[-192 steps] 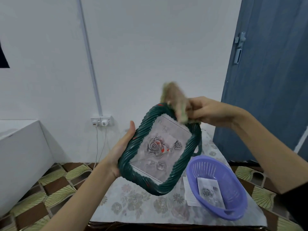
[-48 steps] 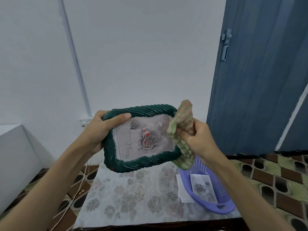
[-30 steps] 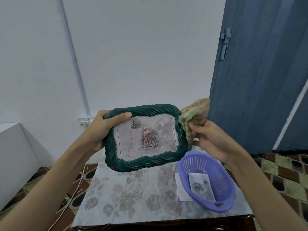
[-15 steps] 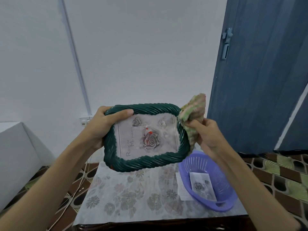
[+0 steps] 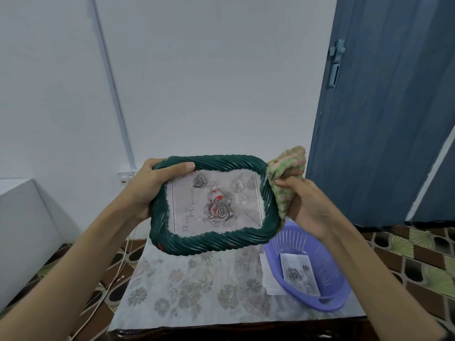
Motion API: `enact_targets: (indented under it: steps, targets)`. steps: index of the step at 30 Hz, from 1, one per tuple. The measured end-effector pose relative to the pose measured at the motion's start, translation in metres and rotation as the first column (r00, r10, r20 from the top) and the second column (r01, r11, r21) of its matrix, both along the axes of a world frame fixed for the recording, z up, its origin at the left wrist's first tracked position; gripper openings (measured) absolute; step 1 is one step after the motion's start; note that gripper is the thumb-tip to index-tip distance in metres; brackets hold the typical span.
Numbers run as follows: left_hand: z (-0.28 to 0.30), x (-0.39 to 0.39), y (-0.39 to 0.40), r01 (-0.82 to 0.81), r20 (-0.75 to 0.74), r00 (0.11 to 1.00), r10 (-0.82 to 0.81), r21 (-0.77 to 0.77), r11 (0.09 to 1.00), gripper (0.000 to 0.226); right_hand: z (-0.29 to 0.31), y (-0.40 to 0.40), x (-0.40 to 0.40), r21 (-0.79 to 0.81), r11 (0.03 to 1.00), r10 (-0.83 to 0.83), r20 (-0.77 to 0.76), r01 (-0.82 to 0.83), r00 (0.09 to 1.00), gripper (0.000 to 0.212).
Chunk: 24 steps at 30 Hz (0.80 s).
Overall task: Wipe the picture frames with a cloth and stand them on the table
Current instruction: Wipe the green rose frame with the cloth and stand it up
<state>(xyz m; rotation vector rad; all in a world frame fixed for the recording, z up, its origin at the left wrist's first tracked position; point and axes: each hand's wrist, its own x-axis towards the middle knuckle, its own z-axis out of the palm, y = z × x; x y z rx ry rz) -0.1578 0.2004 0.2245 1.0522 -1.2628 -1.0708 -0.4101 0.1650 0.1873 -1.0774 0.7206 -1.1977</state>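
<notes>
From where I'm watching, the tabletop (image 5: 197, 286) with its flowery cover sits low in view, with a purple basket (image 5: 327, 301) on its right side holding what looks like a loose rose print. Held up in the air above it is the dark green picture frame (image 5: 211, 244), landscape, tilted a bit down to the left. The left hand (image 5: 152, 185) has its grip closed on the frame's upper left corner, thumb across the front. The right hand (image 5: 305, 205) has its grip bunched around the green-pink cloth (image 5: 285, 173), pressed to the right edge. I'd drag the cloth along those twisted ridges rather than across them, and keep the left thumb off the glass so it doesn't smudge.
</notes>
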Motion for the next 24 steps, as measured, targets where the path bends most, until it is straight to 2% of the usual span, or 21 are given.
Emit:
enact_targets:
  steps: [2, 4, 5, 7, 9, 12, 15, 17, 19, 22, 24]
  targets:
    - [-0.001, -0.001, 0.000, -0.007, 0.010, 1.000, 0.007, 0.004, 1.000, 0.014, -0.001, 0.002, -0.002, -0.054, 0.998, 0.018, -0.125, -0.025, 0.992, 0.013]
    - [-0.001, -0.002, 0.000, -0.019, 0.021, 1.000, 0.018, 0.006, 1.000, 0.016, -0.001, 0.005, 0.000, -0.154, 0.988, -0.071, -0.288, 0.027, 0.955, 0.015]
    - [-0.002, -0.002, 0.000, -0.023, 0.023, 0.999, 0.023, 0.005, 1.000, 0.018, -0.001, 0.005, 0.001, -0.188, 0.981, -0.113, -0.313, 0.055, 0.943, 0.016]
    - [-0.001, -0.003, 0.000, -0.021, 0.017, 1.000, 0.021, 0.007, 1.000, 0.020, 0.000, 0.004, 0.000, -0.195, 0.979, -0.118, -0.289, 0.062, 0.950, 0.016]
    - [-0.001, -0.002, 0.001, -0.006, -0.009, 1.000, 0.006, 0.012, 1.000, 0.018, 0.001, 0.002, -0.006, -0.152, 0.988, -0.017, -0.212, -0.016, 0.977, 0.019]
    - [-0.001, 0.000, 0.001, 0.005, -0.057, 0.998, -0.004, 0.011, 1.000, 0.018, 0.004, -0.002, -0.016, -0.109, 0.985, 0.128, -0.030, -0.130, 0.991, 0.044]
    - [-0.001, 0.004, 0.001, -0.014, -0.089, 0.996, 0.014, 0.008, 1.000, 0.021, 0.008, -0.003, -0.023, -0.060, 0.992, 0.117, 0.056, -0.114, 0.992, 0.041]
    - [-0.002, 0.007, 0.001, -0.022, -0.085, 0.996, 0.024, 0.015, 1.000, 0.023, 0.013, -0.001, -0.027, -0.054, 0.993, 0.103, 0.038, -0.101, 0.994, 0.041]
    - [-0.003, 0.009, 0.000, -0.025, -0.083, 0.996, 0.027, 0.019, 0.999, 0.026, 0.019, 0.002, -0.031, -0.120, 0.983, 0.130, -0.068, -0.137, 0.989, 0.042]
    - [-0.003, 0.007, 0.000, -0.019, -0.081, 0.996, 0.020, 0.014, 1.000, 0.024, 0.023, 0.011, -0.029, -0.204, 0.949, 0.159, -0.353, -0.242, 0.922, 0.031]
    - [-0.003, 0.003, 0.000, -0.012, -0.045, 0.999, 0.011, -0.003, 1.000, 0.026, 0.020, 0.014, -0.018, -0.252, 0.941, 0.061, -0.526, -0.224, 0.848, 0.017]
